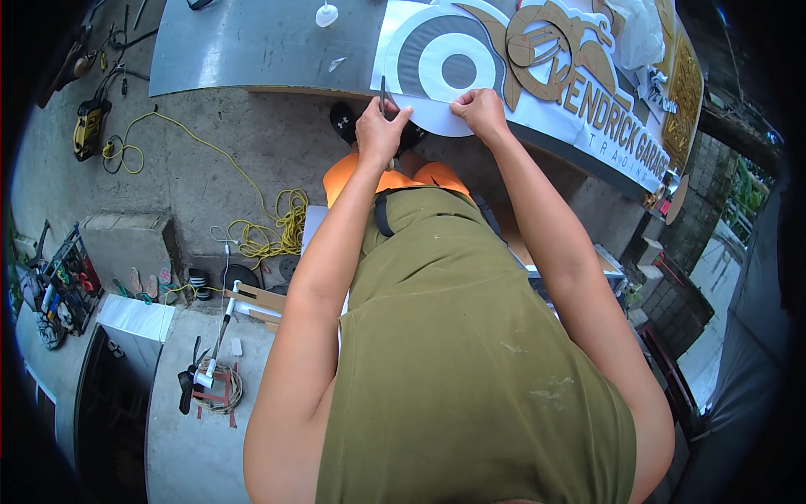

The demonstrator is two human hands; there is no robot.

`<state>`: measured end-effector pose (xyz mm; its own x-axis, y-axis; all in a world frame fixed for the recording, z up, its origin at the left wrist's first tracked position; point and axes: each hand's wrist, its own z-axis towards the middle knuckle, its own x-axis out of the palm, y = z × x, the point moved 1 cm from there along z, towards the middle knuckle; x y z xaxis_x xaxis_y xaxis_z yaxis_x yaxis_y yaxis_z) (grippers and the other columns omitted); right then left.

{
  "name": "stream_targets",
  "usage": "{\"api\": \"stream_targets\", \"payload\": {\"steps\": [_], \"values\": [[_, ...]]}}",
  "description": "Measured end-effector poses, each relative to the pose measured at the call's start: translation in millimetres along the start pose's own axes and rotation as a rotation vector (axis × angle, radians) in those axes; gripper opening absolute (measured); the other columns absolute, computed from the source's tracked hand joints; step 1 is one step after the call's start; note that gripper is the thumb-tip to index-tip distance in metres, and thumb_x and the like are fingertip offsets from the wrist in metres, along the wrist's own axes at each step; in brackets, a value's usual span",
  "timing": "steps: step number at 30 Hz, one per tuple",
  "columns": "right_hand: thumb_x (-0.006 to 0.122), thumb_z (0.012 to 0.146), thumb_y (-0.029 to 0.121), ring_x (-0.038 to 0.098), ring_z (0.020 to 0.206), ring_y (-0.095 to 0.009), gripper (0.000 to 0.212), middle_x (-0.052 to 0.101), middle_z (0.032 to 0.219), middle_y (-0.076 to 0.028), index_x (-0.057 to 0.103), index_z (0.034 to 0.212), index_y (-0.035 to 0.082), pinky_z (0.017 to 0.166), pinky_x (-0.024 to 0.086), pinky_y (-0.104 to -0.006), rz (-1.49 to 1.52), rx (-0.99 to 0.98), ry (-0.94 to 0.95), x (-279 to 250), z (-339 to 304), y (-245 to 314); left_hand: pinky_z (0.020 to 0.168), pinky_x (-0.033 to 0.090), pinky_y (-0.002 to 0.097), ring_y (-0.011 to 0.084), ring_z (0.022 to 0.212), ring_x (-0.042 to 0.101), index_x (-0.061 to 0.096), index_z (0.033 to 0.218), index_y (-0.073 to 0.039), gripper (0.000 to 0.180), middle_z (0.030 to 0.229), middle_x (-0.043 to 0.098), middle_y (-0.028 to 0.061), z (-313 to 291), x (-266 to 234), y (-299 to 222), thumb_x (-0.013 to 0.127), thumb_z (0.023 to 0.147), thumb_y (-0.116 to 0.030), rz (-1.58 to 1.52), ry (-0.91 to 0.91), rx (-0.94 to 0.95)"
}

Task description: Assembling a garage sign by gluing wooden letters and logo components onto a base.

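My left hand [379, 132] is closed around a slim dark pointed tool [383, 94], whose tip points away from me; its exact kind is unclear. Its fingertips are at the near edge of a round white sheet [443, 118], which hangs over the table's front edge. On that edge's right side, my right hand [483, 112] pinches the sheet between thumb and fingers. Just beyond both hands lies a panel with a grey ring [407, 63] around a white ring and a grey centre.
A metal-topped table [243, 46] holds a white bulb-shaped item [327, 14], a brown cut-out emblem with raised letters [546, 50] and a clear plastic bag [640, 34]. On the floor at left are a yellow power tool [88, 130], a coiled yellow cord [281, 231] and a fan [197, 380].
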<state>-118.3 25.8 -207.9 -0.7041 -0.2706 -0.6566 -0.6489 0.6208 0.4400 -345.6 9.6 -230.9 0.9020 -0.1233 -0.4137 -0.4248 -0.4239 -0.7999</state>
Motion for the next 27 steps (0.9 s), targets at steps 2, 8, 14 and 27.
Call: {"api": "stream_targets", "payload": {"steps": [2, 8, 14, 27], "values": [[0.086, 0.077, 0.021, 0.076, 0.081, -0.025, 0.022, 0.078, 0.085, -0.015, 0.080, 0.087, 0.002, 0.079, 0.059, -0.0377, 0.003, -0.015, 0.010, -1.7, -1.5, 0.1, 0.076, 0.054, 0.0426, 0.0322, 0.077, 0.072, 0.064, 0.087, -0.004, 0.040, 0.080, 0.073, 0.0151, 0.1, 0.3, 1.1, 0.087, 0.081, -0.036, -0.006, -0.007, 0.004], [0.086, 0.079, 0.021, 0.075, 0.078, -0.023, 0.021, 0.078, 0.084, -0.015, 0.080, 0.086, 0.002, 0.076, 0.059, -0.0373, 0.037, -0.014, 0.021, -2.6, -2.9, 0.2, 0.077, 0.055, 0.0430, 0.0327, 0.080, 0.073, 0.064, 0.087, -0.004, 0.039, 0.082, 0.074, 0.0152, -1.0, -0.4, -1.4, 0.087, 0.081, -0.035, -0.009, -0.008, 0.014], [0.086, 0.078, 0.021, 0.075, 0.079, -0.023, 0.021, 0.078, 0.084, -0.014, 0.079, 0.085, 0.003, 0.077, 0.059, -0.0372, 0.005, 0.011, 0.034, -2.6, 1.8, -0.9, 0.077, 0.055, 0.0426, 0.0326, 0.079, 0.073, 0.064, 0.088, -0.004, 0.039, 0.081, 0.073, 0.0150, -1.5, -0.3, -1.5, 0.087, 0.081, -0.035, -0.007, -0.003, -0.012], [0.085, 0.081, 0.019, 0.075, 0.078, -0.023, 0.020, 0.078, 0.084, -0.015, 0.080, 0.088, 0.001, 0.075, 0.059, -0.0374, 0.031, -0.075, 0.031, -4.9, -4.4, -2.2, 0.080, 0.056, 0.0373, 0.0240, 0.081, 0.074, 0.068, 0.092, -0.002, 0.041, 0.089, 0.076, 0.0116, 1.3, 2.2, 3.5, 0.088, 0.081, -0.036, 0.004, 0.016, -0.043]]}}
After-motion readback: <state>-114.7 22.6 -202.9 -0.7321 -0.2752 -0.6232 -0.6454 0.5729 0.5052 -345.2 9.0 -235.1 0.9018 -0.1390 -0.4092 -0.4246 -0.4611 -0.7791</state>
